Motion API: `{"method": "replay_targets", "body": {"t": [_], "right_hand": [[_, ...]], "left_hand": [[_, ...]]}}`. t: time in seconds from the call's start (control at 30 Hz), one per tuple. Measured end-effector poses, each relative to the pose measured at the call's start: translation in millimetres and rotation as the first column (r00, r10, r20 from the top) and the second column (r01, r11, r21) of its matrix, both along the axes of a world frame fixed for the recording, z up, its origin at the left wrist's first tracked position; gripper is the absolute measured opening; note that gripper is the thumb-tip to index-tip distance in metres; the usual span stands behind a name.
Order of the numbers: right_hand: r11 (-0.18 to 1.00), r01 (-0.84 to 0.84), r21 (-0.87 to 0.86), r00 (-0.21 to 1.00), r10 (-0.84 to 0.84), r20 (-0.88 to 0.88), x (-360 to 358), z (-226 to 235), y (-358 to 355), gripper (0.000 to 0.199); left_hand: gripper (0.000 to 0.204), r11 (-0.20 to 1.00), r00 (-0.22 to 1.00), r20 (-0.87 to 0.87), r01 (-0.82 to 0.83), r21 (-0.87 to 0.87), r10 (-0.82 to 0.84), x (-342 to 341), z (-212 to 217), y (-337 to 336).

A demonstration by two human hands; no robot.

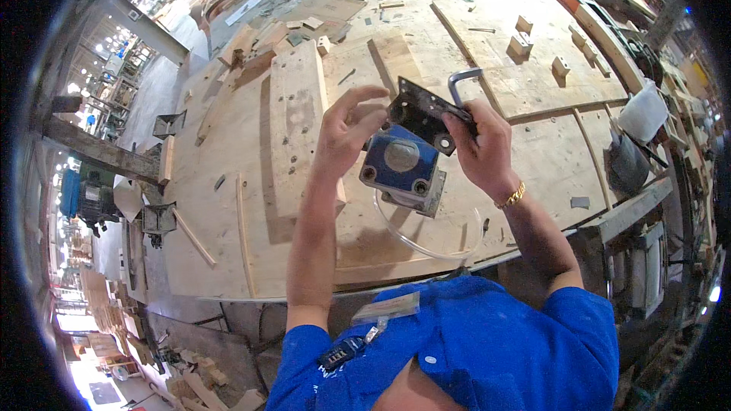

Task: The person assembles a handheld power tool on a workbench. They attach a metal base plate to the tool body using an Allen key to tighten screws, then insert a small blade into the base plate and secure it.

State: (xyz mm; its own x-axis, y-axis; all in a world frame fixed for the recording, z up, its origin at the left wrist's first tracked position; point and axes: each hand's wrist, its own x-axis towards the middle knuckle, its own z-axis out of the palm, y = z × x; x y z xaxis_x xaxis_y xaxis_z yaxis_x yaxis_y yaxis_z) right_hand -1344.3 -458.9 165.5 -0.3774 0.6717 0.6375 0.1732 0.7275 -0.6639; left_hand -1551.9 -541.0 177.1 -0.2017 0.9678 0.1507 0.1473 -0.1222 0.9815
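In front of my chest, a compact metal cylinder block with a blue face (401,155) is held above the bench. A black angled bracket (417,108) with several holes sits against its far side. My left hand (349,128) has its fingers curled at the left edge of the block and bracket. My right hand (485,143) is closed on the bracket's right end, thumb on the plate. An L-shaped hex key (454,85) rises beside the right fingers; its lower end is hidden. A clear hose (396,232) loops below the block.
The plywood bench (411,255) carries wooden strips, a long board (295,114) and small wooden blocks (521,44) at the far right. Offcuts (244,42) are heaped at the far left. A white plastic container (643,112) stands at the right edge.
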Motion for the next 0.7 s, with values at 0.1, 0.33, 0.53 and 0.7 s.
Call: {"method": "replay_targets", "body": {"t": [0.1,0.33,0.53,0.7], "right_hand": [[0.993,0.115,0.001,0.993,-0.115,-0.008,19.6,-1.6,-6.5,0.018],[0.965,0.226,-0.135,0.974,-0.224,0.029,51.4,-8.6,-16.4,0.015],[0.97,0.18,-0.167,0.983,-0.184,-0.014,38.7,-8.4,-24.6,0.014],[0.981,0.113,-0.161,0.994,-0.113,0.009,23.9,-6.4,-16.8,0.015]], "left_hand": [[0.11,0.917,0.903,-0.17,0.38,-0.118,-0.396,-6.7,16.9,-2.8],[0.107,0.932,0.478,-0.813,0.299,-0.205,-0.332,4.5,39.5,-16.4],[0.093,0.98,0.338,-0.941,-0.185,-0.069,-0.002,46.3,21.4,-49.4],[0.093,0.881,0.43,-0.9,-0.398,-0.257,-0.068,66.2,29.8,-46.5]]}}
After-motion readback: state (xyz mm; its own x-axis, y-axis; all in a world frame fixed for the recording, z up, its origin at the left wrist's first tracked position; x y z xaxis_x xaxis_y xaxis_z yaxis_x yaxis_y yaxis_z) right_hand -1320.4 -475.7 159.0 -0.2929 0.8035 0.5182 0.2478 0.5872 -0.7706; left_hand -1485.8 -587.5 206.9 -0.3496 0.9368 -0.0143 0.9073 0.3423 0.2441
